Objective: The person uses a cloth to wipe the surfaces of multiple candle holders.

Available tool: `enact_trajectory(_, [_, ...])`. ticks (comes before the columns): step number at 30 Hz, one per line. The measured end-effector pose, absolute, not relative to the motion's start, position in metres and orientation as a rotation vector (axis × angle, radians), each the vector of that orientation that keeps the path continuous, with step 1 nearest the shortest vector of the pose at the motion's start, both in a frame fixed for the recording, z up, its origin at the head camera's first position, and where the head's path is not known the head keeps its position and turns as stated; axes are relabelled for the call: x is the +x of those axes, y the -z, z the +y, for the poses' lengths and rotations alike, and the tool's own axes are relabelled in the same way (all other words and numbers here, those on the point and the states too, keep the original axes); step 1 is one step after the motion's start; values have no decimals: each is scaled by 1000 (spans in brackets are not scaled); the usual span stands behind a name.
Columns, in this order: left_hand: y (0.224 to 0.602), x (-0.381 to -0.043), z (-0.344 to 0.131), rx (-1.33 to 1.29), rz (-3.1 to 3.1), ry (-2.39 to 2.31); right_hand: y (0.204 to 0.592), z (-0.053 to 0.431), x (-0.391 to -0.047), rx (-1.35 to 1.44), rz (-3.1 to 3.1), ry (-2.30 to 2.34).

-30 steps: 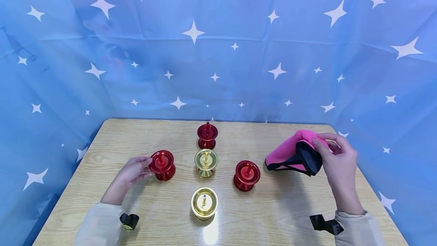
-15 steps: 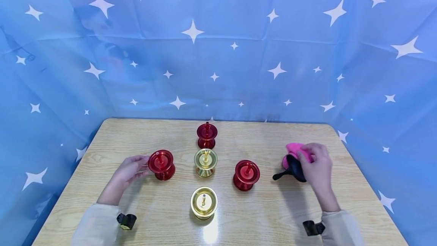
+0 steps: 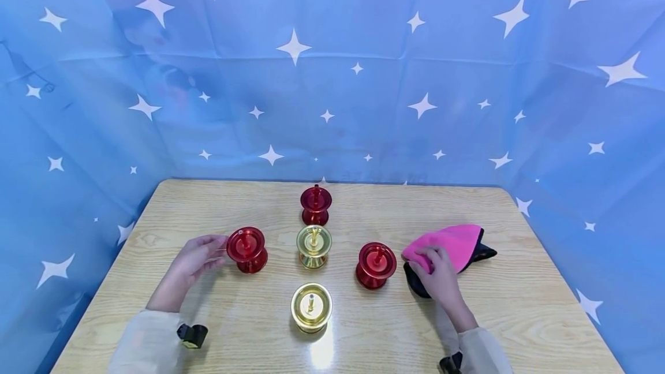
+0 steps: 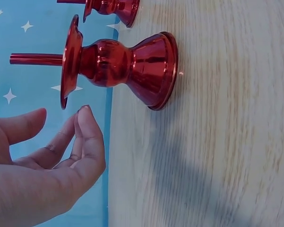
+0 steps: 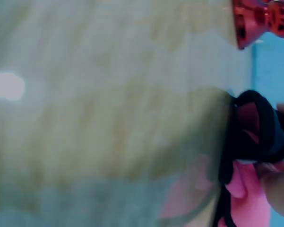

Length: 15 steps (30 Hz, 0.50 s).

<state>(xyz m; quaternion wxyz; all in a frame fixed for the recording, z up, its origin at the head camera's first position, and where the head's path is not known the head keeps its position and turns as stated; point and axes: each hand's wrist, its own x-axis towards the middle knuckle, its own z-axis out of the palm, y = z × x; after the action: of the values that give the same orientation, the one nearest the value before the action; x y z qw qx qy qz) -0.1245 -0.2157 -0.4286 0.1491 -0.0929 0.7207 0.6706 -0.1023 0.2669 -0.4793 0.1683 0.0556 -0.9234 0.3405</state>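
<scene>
My left hand [image 3: 191, 265] is beside the leftmost red metal candle holder [image 3: 247, 250], its fingers loosely bent. In the left wrist view the fingers [image 4: 91, 137] lie just below the holder's dish and grip nothing. On the right, my right hand [image 3: 440, 281] pinches the near left end of a pink cloth item [image 3: 462, 244] with black edging and a black underside. The cloth spreads on the table, a black tip pointing right. In the blurred right wrist view, a black-edged fold [image 5: 255, 127] is close to my fingers.
A second red candle holder [image 3: 376, 267] stands left of the cloth. At the table's centre are a dark red holder [image 3: 316, 206], a gold one [image 3: 314, 247] and a nearer gold one [image 3: 311, 310]. A blue star-patterned curtain [image 3: 332, 79] hangs behind the wooden table [image 3: 208, 206].
My right hand has moved left and toward me, lowering the pink cloth, which went from hanging folded to bunched to spread on the table. The left hand has hardly moved.
</scene>
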Motion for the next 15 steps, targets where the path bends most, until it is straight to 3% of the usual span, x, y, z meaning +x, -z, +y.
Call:
enact_trajectory(8, [417, -123, -218, -250, 2197, -1848, 447, 274, -104, 236, -2806, -1085])
enact_trajectory(15, [383, -120, -219, -102, 2563, -1601, 393, 290, -99, 184, -2753, -1017])
